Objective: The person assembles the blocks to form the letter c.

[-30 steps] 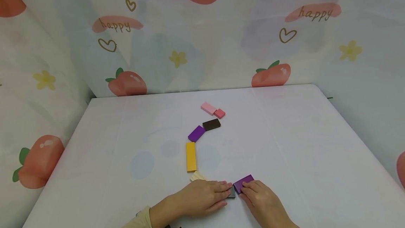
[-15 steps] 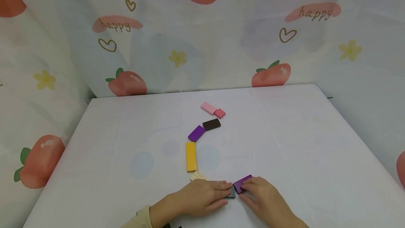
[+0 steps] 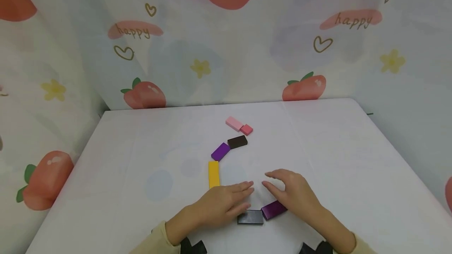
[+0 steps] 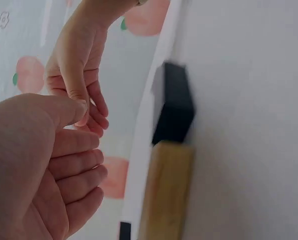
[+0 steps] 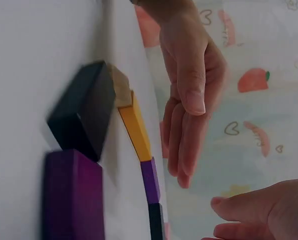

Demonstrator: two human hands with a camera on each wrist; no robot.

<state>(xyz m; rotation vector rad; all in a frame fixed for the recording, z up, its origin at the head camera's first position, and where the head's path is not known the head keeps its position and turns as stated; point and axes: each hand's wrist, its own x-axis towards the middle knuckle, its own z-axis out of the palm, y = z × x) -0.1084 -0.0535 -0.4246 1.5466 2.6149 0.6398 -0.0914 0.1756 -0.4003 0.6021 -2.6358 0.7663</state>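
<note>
My left hand (image 3: 222, 205) hovers over the near part of the table with straight, relaxed fingers and holds nothing. Below its fingertips lies a dark grey block (image 3: 251, 217). A purple block (image 3: 273, 210) meets the grey one corner to corner at an angle. Above that purple block my right hand (image 3: 296, 191) is raised, thumb and fingers spread apart around nothing. A pale wooden block (image 4: 168, 190) adjoins the grey block in the left wrist view; in the head view the left hand covers it. Beyond that hand a yellow block (image 3: 214, 173) shows, its near end hidden.
A curved line of blocks continues away on the white table (image 3: 106, 191): a second purple block (image 3: 220, 151), a dark brown block (image 3: 237, 142), a small coral block (image 3: 246, 129) and a light pink block (image 3: 234, 123). A patterned cloth (image 3: 240, 58) hangs behind the table.
My right hand has let go of the near purple block and risen from it. My left hand has lifted off the grey block, uncovering it. The head view has tilted slightly up.
</note>
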